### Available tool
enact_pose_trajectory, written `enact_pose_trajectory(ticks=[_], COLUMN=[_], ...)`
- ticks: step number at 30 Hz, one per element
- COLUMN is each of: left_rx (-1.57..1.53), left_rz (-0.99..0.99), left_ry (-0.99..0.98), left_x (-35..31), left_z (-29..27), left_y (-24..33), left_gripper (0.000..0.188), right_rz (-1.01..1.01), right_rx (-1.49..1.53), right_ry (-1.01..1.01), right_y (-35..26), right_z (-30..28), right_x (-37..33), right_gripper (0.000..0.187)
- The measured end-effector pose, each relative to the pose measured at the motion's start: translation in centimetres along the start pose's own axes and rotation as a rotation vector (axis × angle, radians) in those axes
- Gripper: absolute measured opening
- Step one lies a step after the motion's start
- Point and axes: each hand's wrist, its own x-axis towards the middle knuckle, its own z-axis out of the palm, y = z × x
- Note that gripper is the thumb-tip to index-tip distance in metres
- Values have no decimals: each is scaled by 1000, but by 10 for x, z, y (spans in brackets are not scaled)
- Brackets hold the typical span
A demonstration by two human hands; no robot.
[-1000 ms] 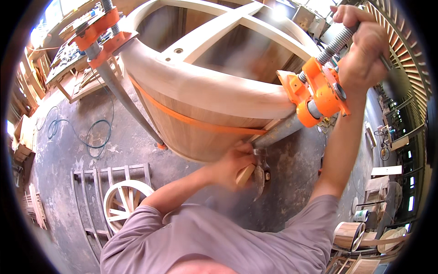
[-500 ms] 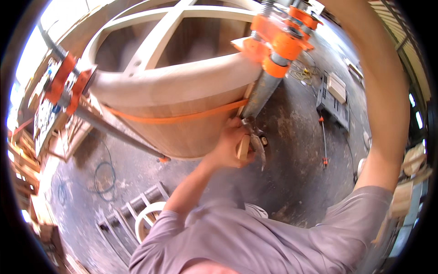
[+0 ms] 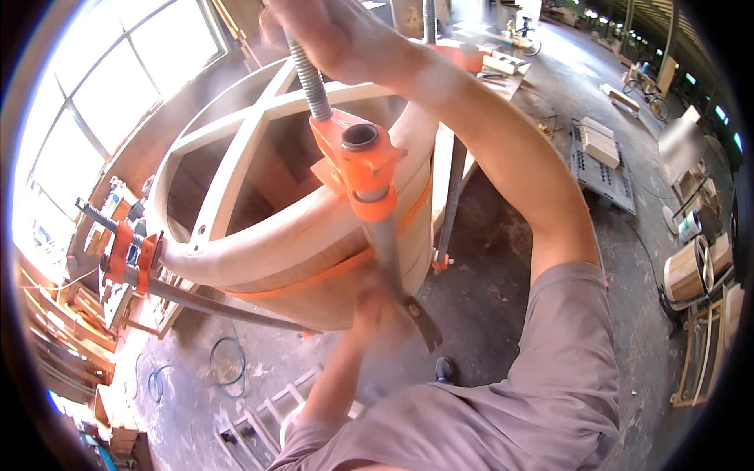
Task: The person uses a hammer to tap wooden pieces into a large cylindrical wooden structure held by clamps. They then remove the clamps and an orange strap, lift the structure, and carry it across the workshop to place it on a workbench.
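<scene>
A large curved wooden piece (image 3: 259, 251), with a pale rim and crossbars over its open top, stands before me. An upright pipe clamp with an orange head (image 3: 365, 157) sits over its near rim. My right hand (image 3: 314, 31), blurred, is closed around the top of the clamp's threaded screw (image 3: 309, 82). Lower down, my left hand (image 3: 377, 314) is closed at the clamp's grey pipe (image 3: 382, 239). A dark claw hammer head (image 3: 424, 320) sticks out beside that hand, whose fingers are smeared. The hammer's handle is hidden. An orange strap (image 3: 314, 276) runs around the wooden wall.
Another orange pipe clamp (image 3: 129, 255) grips the left side. A third clamp's bar (image 3: 452, 196) stands at right. Blue hose (image 3: 228, 365) and a slatted frame (image 3: 271, 412) lie on the floor. Wooden blocks (image 3: 601, 145) rest on a grey case at right.
My view has shifted, and an upright clamp now stands nearer the middle. My right hand has come into view on its screw. The left hand stays low with the hammer, beside the pipe.
</scene>
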Motion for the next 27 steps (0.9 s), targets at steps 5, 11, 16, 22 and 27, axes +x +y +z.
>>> enact_pose_trajectory(ticks=[5,11,16,22,27], left_rx=[49,-162,-325,-415,-340], left_rz=[-106,-194,-212,-90,-51], left_ry=[-33,48,164,230,277], left_x=[-4,13,25,25,26], left_z=[5,8,12,10,17], left_y=[15,12,14,15,7], left_gripper=[28,26,26,27,31], right_rz=[361,313,424,382,-182], right_rx=[-594,-545,-453,-140,473], right_ry=[-265,-373,-423,-308,-226], right_y=[-53,-100,-114,-59,14], right_z=[-49,-58,-76,-127,-73], right_x=[-24,-44,-50,-70,-57], right_gripper=[54,43,40,46,61])
